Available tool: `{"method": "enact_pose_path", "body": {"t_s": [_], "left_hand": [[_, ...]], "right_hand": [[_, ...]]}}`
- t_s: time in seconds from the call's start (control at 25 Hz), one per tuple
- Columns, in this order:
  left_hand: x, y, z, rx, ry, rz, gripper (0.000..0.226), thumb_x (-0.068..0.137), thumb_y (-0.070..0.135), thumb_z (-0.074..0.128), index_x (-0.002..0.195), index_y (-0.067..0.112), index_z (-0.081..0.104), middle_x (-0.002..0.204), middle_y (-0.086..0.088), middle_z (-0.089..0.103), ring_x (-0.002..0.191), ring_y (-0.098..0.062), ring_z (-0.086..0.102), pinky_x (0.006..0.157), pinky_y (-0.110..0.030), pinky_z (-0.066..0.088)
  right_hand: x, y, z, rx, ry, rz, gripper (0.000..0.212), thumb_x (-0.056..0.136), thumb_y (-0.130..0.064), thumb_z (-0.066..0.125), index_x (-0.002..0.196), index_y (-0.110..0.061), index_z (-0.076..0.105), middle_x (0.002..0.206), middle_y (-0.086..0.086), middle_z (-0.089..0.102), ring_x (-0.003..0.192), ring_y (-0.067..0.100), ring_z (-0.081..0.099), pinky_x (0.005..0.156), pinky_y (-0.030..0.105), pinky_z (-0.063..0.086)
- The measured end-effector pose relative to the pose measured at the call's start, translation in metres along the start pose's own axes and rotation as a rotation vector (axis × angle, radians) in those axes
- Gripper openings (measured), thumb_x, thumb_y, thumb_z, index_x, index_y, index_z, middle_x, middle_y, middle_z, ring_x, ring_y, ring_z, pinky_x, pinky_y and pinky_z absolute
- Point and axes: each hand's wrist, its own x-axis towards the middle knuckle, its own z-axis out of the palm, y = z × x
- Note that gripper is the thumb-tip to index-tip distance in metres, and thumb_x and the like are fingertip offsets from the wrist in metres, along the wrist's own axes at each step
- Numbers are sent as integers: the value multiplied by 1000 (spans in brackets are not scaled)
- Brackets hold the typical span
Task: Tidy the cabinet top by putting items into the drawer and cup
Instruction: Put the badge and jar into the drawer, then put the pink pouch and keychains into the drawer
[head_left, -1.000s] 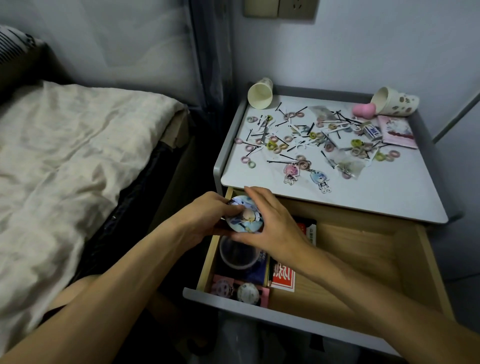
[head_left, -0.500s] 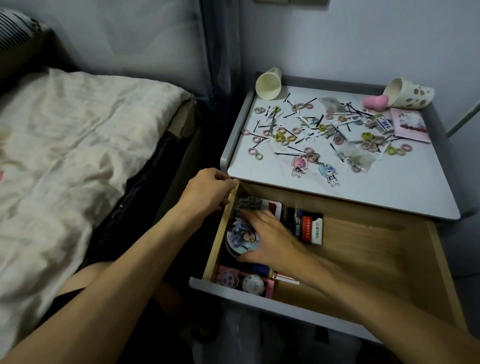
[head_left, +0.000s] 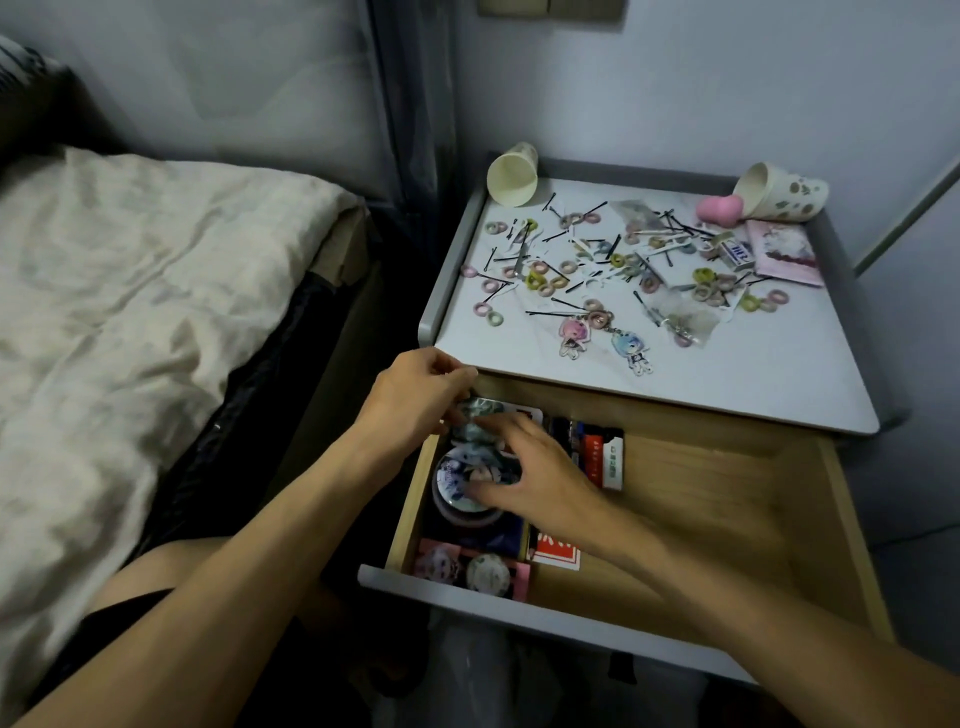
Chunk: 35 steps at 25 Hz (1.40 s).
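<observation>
Head view looks down on both hands working at the near-left corner of the open drawer (head_left: 727, 519). Right hand (head_left: 535, 475) lies palm down with fingers spread, fingertips resting on a round badge (head_left: 470, 480) with a cartoon print, which sits over a stack of similar flat things in that corner. Left hand (head_left: 415, 400), just beyond and left of the right, has its fingers curled together at the drawer's back-left edge, seemingly pinching a small shiny item, though blur hides what it is. Right of the right hand stands a red-and-white box (head_left: 605, 460). Beyond both hands, the cabinet top (head_left: 727, 384) carries scattered hair ties, bobby pins, two character keychains (head_left: 605, 340), a plain cup (head_left: 511, 174) and a spotted cup (head_left: 782, 192), both tipped on their sides.
</observation>
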Motion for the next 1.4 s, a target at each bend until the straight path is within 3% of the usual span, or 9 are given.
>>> {"method": "enact_pose_path", "body": {"t_s": [0.2,0.32,0.56,0.76,0.88,1.04,1.16,1.32,1.4], "left_hand": [[2,36,7,-102,-70,37,16,95,25,61,101,12,66,95,-10,72,78,-23,71,73,-38,57],[12,78,22,-172,-112,108,19,97,22,59,107,7,65,98,-10,72,81,-27,71,70,-32,54],[57,136,81,-111,-221,231,6,95,20,61,96,17,66,96,-5,73,89,-24,71,76,-36,55],[113,162,136,-24,-193,340,7,90,17,62,92,23,67,92,-3,72,79,-20,64,71,-34,50],[157,179,169,45,-91,452,20,87,15,60,101,26,70,103,4,73,89,-15,67,76,-31,53],[203,201,212,177,-53,541,35,91,16,61,125,24,63,126,2,65,107,-12,63,83,-25,52],[234,213,242,353,-92,586,42,94,24,63,135,24,55,133,-2,61,101,-15,62,70,-19,48],[266,213,264,541,-154,608,34,96,23,53,128,32,60,115,-6,69,91,-24,68,75,-40,59],[274,210,268,606,-142,638,31,95,23,53,122,31,63,108,-5,71,87,-25,69,73,-43,59]], "right_hand": [[-2,-2,-74,78,362,87,31,88,-17,68,119,-20,63,109,-5,61,98,6,59,83,17,48],[-1,9,-140,-38,506,116,29,88,-11,66,117,-16,65,111,-1,62,92,7,60,76,14,47],[25,64,-269,-379,641,326,47,85,-33,62,129,-20,54,131,7,54,115,29,56,92,37,48],[47,117,-316,-518,536,352,34,94,-9,52,128,-7,56,136,13,52,120,29,51,85,21,35],[57,143,-319,-599,441,360,39,99,-18,48,135,-6,49,140,17,46,126,31,43,101,31,38],[57,159,-314,-613,450,362,34,98,-28,50,124,-8,60,122,14,51,110,29,51,93,41,47],[64,158,-312,-484,579,403,46,94,-34,59,131,-7,53,132,15,39,115,29,48,97,39,47],[81,157,-315,-486,620,487,72,79,-40,76,136,-10,43,134,19,37,122,34,42,96,37,42],[87,159,-321,-377,640,519,85,66,-37,86,134,-12,43,132,17,40,122,33,42,96,38,44]]}}
